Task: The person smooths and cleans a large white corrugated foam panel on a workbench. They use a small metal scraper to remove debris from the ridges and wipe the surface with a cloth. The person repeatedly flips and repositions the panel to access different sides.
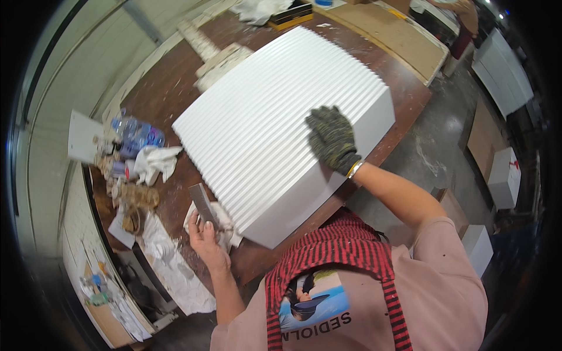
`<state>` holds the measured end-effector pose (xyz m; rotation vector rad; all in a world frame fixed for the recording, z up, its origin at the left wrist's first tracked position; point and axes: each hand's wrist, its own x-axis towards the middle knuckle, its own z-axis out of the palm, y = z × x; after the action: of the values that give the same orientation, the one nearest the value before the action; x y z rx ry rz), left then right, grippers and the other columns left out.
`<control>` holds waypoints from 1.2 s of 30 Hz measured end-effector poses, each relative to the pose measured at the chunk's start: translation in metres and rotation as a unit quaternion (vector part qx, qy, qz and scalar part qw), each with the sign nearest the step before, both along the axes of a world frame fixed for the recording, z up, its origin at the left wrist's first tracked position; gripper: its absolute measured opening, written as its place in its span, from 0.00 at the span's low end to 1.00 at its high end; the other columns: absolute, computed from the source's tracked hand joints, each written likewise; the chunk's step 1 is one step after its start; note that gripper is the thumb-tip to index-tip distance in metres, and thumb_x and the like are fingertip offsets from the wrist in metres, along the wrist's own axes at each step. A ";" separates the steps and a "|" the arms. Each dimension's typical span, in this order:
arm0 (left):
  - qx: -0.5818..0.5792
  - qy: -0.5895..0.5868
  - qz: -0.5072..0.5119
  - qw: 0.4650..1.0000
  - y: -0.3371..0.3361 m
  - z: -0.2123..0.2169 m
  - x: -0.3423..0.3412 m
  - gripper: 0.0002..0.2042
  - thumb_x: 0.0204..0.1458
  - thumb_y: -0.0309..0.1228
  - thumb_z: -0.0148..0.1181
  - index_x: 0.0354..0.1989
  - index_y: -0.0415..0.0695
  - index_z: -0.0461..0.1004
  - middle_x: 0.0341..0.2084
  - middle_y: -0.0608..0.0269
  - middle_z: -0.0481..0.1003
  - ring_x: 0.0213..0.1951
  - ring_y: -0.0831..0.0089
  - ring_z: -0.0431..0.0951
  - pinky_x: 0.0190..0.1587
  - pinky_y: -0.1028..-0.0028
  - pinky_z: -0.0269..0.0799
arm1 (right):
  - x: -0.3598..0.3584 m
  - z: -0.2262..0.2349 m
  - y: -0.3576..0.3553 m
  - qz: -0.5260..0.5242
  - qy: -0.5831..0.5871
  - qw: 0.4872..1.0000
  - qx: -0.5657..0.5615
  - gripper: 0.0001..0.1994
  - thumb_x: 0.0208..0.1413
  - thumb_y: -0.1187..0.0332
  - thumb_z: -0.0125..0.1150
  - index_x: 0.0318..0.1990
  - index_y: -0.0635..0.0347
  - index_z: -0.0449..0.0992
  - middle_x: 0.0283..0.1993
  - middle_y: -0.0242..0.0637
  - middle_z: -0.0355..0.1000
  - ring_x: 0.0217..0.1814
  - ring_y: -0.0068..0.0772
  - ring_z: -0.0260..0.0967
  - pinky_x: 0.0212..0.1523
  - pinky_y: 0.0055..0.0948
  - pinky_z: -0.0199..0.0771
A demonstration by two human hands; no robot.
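A large white box-shaped piece (281,117) with a ribbed top and smooth sides lies on the brown table (170,82). My right hand (332,139), in a dark green-grey knitted glove, rests flat on the ribs near the piece's near right edge. Bare of any glove, my left hand (209,243) is beside the piece's near left corner. Its fingers are closed round a flat grey metal scraper (203,206), whose blade points away from me. Behind that hand a crumpled white cloth (225,225) lies on the table, partly hidden.
Plastic bottles (137,133), a white rag (157,162) and a murky jar (137,196) crowd the table's left side. A folded cloth (225,63) touches the far left edge of the piece. Another person (465,23) stands far right. White boxes (504,177) stand on the floor.
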<state>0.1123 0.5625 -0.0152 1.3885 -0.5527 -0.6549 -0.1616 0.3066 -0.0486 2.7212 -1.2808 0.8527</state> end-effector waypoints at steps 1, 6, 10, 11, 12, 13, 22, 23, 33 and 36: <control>0.014 -0.011 -0.014 1.000 -0.011 0.007 -0.004 0.27 0.57 0.31 0.60 0.64 0.32 0.63 0.54 0.51 0.74 0.53 0.66 0.75 0.56 0.68 0.72 | -0.006 0.004 0.000 0.016 -0.010 1.000 0.019 0.23 0.58 0.58 0.60 0.59 0.57 0.76 0.66 0.43 0.69 0.72 0.42 0.60 0.77 0.48 0.46; 0.018 -0.138 -0.107 0.985 -0.097 0.036 -0.045 0.30 0.53 0.30 0.65 0.64 0.33 0.65 0.53 0.54 0.73 0.54 0.66 0.74 0.56 0.69 0.70 | -0.089 0.009 -0.042 0.019 -0.202 0.979 0.030 0.35 0.51 0.60 0.71 0.65 0.66 0.67 0.69 0.49 0.65 0.74 0.45 0.58 0.76 0.46 0.51; 0.081 -0.270 -0.203 0.938 -0.223 0.060 -0.103 0.27 0.50 0.29 0.67 0.61 0.40 0.72 0.53 0.52 0.75 0.53 0.63 0.76 0.55 0.67 0.72 | -0.188 -0.013 -0.108 -0.089 -0.356 0.893 0.260 0.49 0.45 0.58 0.78 0.72 0.66 0.56 0.72 0.53 0.59 0.74 0.49 0.57 0.75 0.38 0.54; 0.121 -0.318 -0.225 0.913 -0.260 0.064 -0.123 0.26 0.49 0.30 0.68 0.59 0.42 0.74 0.53 0.51 0.75 0.52 0.61 0.77 0.55 0.67 0.73 | -0.206 -0.021 -0.123 -0.064 -0.312 0.899 0.301 0.49 0.45 0.57 0.78 0.72 0.66 0.55 0.73 0.53 0.58 0.75 0.49 0.56 0.75 0.38 0.54; 0.065 -0.387 -0.263 0.881 -0.294 0.064 -0.148 0.26 0.48 0.31 0.69 0.59 0.43 0.75 0.55 0.50 0.75 0.53 0.58 0.76 0.56 0.64 0.72 | -0.222 -0.029 -0.135 -0.055 -0.259 0.896 0.356 0.50 0.46 0.56 0.77 0.72 0.66 0.55 0.74 0.53 0.57 0.76 0.49 0.55 0.74 0.38 0.54; 0.088 -0.430 -0.298 0.848 -0.322 0.061 -0.175 0.26 0.47 0.33 0.69 0.58 0.44 0.76 0.56 0.49 0.74 0.54 0.54 0.75 0.57 0.62 0.72 | -0.232 -0.037 -0.145 -0.058 -0.202 0.885 0.415 0.50 0.46 0.55 0.77 0.73 0.66 0.54 0.75 0.53 0.56 0.77 0.49 0.53 0.74 0.38 0.54; 0.144 -0.642 -0.440 0.612 -0.493 0.053 -0.251 0.24 0.43 0.33 0.69 0.53 0.45 0.80 0.47 0.47 0.78 0.47 0.51 0.75 0.55 0.59 0.73 | -0.236 -0.071 -0.151 0.073 -0.282 0.849 0.442 0.53 0.42 0.47 0.79 0.72 0.63 0.56 0.67 0.51 0.63 0.70 0.51 0.60 0.71 0.41 0.60; 0.177 -0.667 -0.373 0.620 -0.507 0.065 -0.245 0.24 0.42 0.33 0.68 0.52 0.45 0.81 0.45 0.47 0.79 0.46 0.51 0.76 0.54 0.59 0.73 | -0.235 -0.070 -0.152 0.064 -0.270 0.852 0.443 0.54 0.42 0.47 0.79 0.72 0.63 0.56 0.67 0.52 0.63 0.70 0.51 0.60 0.71 0.41 0.60; -0.003 -0.623 -0.535 0.570 -0.507 0.048 -0.249 0.22 0.41 0.35 0.69 0.49 0.51 0.82 0.39 0.50 0.79 0.42 0.51 0.77 0.50 0.57 0.74 | -0.234 -0.066 -0.155 0.065 -0.232 0.896 0.373 0.53 0.42 0.44 0.77 0.71 0.63 0.57 0.69 0.54 0.62 0.72 0.55 0.58 0.74 0.45 0.55; 0.101 -0.745 -0.308 0.582 -0.565 0.067 -0.211 0.21 0.40 0.34 0.69 0.47 0.46 0.82 0.38 0.48 0.79 0.38 0.49 0.77 0.45 0.57 0.75 | -0.235 -0.065 -0.155 0.068 -0.247 0.891 0.376 0.53 0.41 0.44 0.77 0.71 0.64 0.58 0.70 0.52 0.61 0.73 0.55 0.58 0.74 0.45 0.54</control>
<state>-0.0985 -0.0024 0.0516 1.7303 -2.4653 0.1687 -0.3966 0.1515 -0.1133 3.3334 -1.8499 1.3733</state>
